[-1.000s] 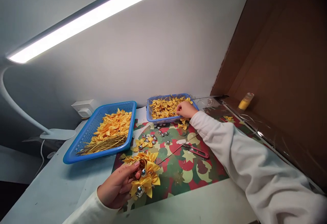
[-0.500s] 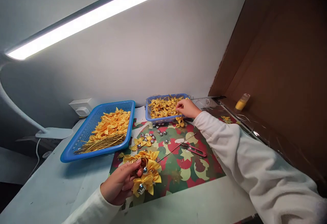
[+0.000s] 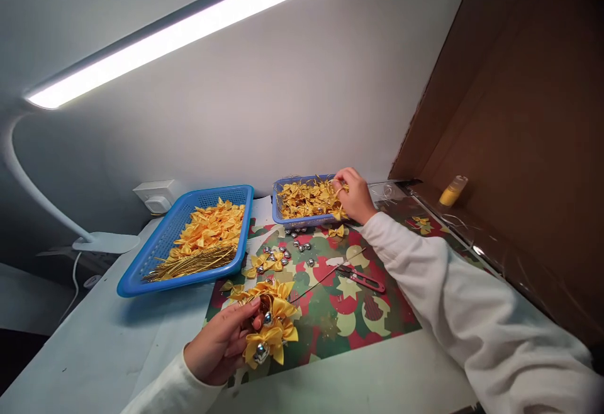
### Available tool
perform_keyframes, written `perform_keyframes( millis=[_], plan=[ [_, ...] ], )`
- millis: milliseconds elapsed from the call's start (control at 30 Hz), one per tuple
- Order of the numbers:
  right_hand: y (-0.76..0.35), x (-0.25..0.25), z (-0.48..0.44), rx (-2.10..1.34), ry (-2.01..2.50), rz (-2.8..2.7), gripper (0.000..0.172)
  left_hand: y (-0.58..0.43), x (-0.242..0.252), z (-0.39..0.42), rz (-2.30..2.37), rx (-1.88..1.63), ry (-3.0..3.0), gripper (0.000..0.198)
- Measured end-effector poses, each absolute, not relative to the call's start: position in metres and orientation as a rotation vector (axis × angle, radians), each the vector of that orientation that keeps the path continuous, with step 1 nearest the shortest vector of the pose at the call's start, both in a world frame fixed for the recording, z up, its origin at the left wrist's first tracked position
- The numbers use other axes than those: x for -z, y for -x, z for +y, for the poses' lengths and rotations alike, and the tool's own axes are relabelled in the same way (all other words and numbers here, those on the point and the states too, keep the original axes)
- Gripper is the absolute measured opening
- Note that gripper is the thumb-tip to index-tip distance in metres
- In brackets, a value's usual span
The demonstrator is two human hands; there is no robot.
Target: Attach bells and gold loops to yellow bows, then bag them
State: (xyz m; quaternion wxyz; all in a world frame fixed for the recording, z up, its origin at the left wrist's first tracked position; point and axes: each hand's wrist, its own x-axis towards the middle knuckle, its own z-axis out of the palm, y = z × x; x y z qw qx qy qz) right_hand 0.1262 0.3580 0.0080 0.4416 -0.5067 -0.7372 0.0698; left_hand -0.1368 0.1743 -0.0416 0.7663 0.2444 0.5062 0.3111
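Observation:
My left hand (image 3: 221, 343) is closed round a bunch of yellow ribbon bows with silver bells (image 3: 274, 321), held low above the patterned mat. Gold wire stems show by its thumb. My right hand (image 3: 356, 195) is at the right end of the small blue basket (image 3: 302, 220), fingers pinched together; what they hold is hard to make out. Finished-looking bows with gold stems (image 3: 306, 197) fill that basket. A single yellow bow (image 3: 336, 231) lies on the mat just below its front right corner.
A larger blue basket (image 3: 123, 283) at left holds yellow bows and gold wire ties. Loose silver bells (image 3: 302, 246), a pink-handled thread snipper (image 3: 365, 280) and a thin rod (image 3: 321, 280) lie on the camouflage-like mat (image 3: 340, 332). A lamp (image 3: 113, 242) and small yellow bottle (image 3: 453, 191) stand around.
My right hand has lifted slightly and moved right along the small basket's edge. My left hand keeps the bunch in about the same place. The view has shifted a little.

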Motion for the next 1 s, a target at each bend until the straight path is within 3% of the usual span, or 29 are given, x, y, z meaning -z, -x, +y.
perform_keyframes(
  millis=[100,200,400,533,700,1000],
  plan=[
    [-0.138,-0.024,0.344,-0.574,0.959,-1.672,0.012,0.135,0.038,0.175,1.122,-0.688,-0.492,0.054],
    [-0.150,-0.026,0.323,-0.853,0.965,-1.797,0.014,0.131,0.035,0.176,1.130,-0.692,-0.468,0.051],
    [-0.153,0.026,0.283,-0.586,1.515,-2.301,0.007,0.126,0.034,0.177,1.122,-0.682,-0.460,0.055],
    [-0.145,0.048,0.280,-0.433,1.677,-2.301,0.025,0.127,0.034,0.174,1.136,-0.697,-0.459,0.054],
    [-0.137,0.026,0.292,-0.353,1.717,-2.298,0.006,0.122,0.029,0.172,1.141,-0.714,-0.488,0.055],
    [-0.122,-0.035,0.298,-0.953,1.491,-2.197,0.017,0.095,0.023,0.191,1.216,-0.894,-0.488,0.047]
  ],
)
